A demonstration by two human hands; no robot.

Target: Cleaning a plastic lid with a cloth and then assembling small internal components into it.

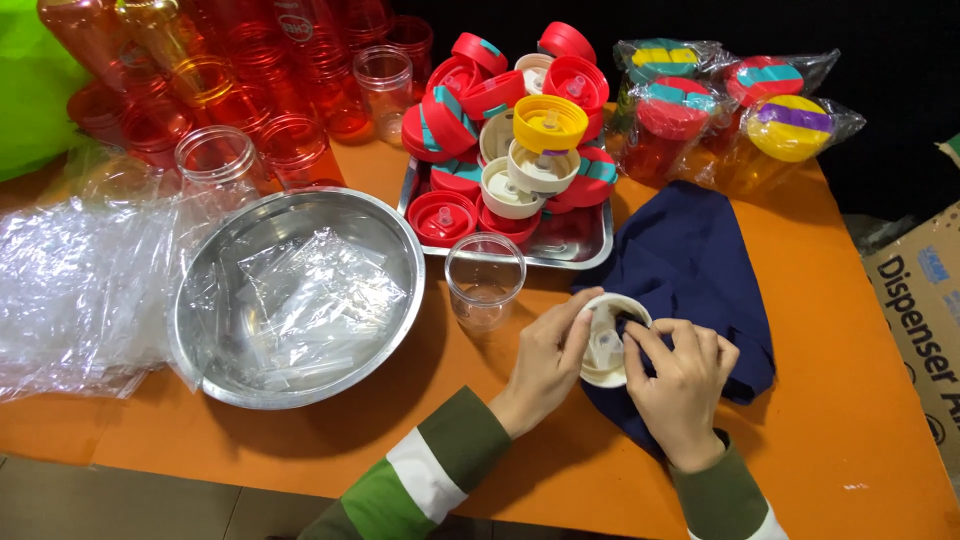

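Lid: a cream bottle lid (606, 345) sits upside down between both hands, on top of the dark blue cloth (690, 270).
Left hand: the left hand (545, 365) holds the left side of the lid, with its thumb up on the rim.
Right hand: the right hand (680, 385) holds the right side, and its fingertips (640, 335) poke inside the lid (what they pinch is hard to see).
Cloth: it lies on the orange table (840, 400), under the lid and out to its right.
Clear cup: a small see-through cup (485, 280) stands just left of the lid and above it.
Tray: a metal tray (580, 250) above the lid is piled with red, cream and yellow lids.
Bowl: a big shiny bowl (295, 295) far left of the lid holds clear plastic bags.
Bottles: red bottles (250, 70) stand past the bowl.
Wrapped bottles: bagged bottles (730, 110) stand above the cloth.
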